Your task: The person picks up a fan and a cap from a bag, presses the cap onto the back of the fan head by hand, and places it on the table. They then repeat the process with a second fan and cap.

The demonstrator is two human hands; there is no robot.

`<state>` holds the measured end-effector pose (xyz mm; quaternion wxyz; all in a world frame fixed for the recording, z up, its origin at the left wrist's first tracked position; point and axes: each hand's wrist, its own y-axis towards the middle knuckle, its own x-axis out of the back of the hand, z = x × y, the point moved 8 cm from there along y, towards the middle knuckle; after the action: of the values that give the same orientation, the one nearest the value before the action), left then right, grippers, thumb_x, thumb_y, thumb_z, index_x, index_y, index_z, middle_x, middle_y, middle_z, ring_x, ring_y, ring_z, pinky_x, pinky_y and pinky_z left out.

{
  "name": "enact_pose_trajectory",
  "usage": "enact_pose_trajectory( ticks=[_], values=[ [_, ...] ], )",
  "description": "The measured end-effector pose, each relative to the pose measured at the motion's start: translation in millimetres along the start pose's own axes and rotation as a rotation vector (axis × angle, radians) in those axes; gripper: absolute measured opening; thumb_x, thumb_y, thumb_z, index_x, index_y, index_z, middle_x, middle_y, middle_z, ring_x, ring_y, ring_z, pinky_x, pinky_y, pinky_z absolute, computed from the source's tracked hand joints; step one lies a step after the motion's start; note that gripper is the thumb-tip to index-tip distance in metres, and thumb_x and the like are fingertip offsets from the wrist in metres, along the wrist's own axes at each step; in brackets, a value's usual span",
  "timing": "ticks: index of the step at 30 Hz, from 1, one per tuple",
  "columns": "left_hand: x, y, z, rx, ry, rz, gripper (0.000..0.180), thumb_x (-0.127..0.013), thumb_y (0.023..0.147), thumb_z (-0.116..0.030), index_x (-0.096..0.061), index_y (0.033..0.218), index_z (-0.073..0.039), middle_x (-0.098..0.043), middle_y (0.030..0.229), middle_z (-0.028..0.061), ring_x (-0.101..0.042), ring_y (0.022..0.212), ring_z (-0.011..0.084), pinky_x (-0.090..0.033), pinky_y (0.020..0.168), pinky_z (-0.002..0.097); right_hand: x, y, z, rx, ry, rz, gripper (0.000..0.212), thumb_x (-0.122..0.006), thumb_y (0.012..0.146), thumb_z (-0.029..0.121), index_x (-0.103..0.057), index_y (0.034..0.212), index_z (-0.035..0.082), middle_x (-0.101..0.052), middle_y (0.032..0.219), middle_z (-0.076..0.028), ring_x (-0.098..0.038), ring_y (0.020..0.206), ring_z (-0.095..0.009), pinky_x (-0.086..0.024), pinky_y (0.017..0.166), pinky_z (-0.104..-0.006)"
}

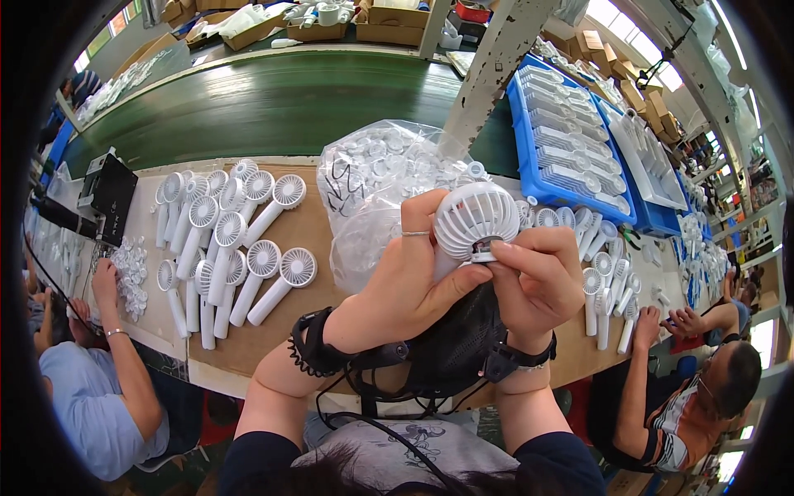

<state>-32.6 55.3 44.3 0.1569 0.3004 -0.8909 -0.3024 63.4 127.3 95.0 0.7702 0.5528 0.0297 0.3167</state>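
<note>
A white handheld fan (475,217) is raised above the table in front of me, its round caged head uppermost. My left hand (393,277) is closed around it, index finger behind the cage and thumb at the lower edge of the head. At that lower edge a small opening shows something dark and shiny inside. My right hand (542,277) pinches there with thumb and fingers closed; what it grips is too small to make out. Just behind the fan lies a clear plastic bag (351,227) full of small round clear parts.
White fans (265,258) lie heaped to the left, more fans (608,273) to the right. Beyond runs a green conveyor belt (289,95). A blue crate (529,178) of white parts stands back right, near a chipped metal post (496,70). Co-workers sit on both sides.
</note>
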Motion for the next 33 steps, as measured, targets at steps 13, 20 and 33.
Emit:
enact_pose_trajectory(
  ticks=[13,20,33],
  values=[
    [-3,1,4,0.041,-0.065,-0.009,0.049,-0.053,0.084,-0.017,-0.021,0.117,0.002,-0.051,0.099,0.0197,-0.055,0.091,0.0315,-0.042,0.076,0.0348,5,0,-14,-0.223,0.128,-0.033,0.021,-0.071,0.058,-0.005,-0.062,0.076,0.002,-0.056,0.073,-0.006,-0.052,0.062,-0.012,-0.041,0.054,-0.0218],
    [-9,-4,12,0.227,-0.240,0.011,0.047,-0.052,0.085,-0.016,-0.021,0.116,0.002,-0.049,0.102,0.0184,-0.053,0.093,0.0274,-0.041,0.079,0.0330,8,-2,-15,-0.258,0.127,-0.053,0.019,-0.071,0.058,-0.005,-0.061,0.073,0.001,-0.054,0.072,-0.006,-0.050,0.062,-0.011,-0.038,0.055,-0.0213],
    [-18,-9,11,0.182,-0.343,0.043,0.045,-0.048,0.086,-0.017,-0.022,0.116,0.003,-0.044,0.106,0.0154,-0.048,0.097,0.0221,-0.037,0.084,0.0319,12,0,-5,-0.217,0.091,-0.022,0.017,-0.071,0.060,-0.005,-0.062,0.074,0.001,-0.056,0.067,-0.006,-0.051,0.058,-0.011,-0.038,0.050,-0.0203]
  ],
)
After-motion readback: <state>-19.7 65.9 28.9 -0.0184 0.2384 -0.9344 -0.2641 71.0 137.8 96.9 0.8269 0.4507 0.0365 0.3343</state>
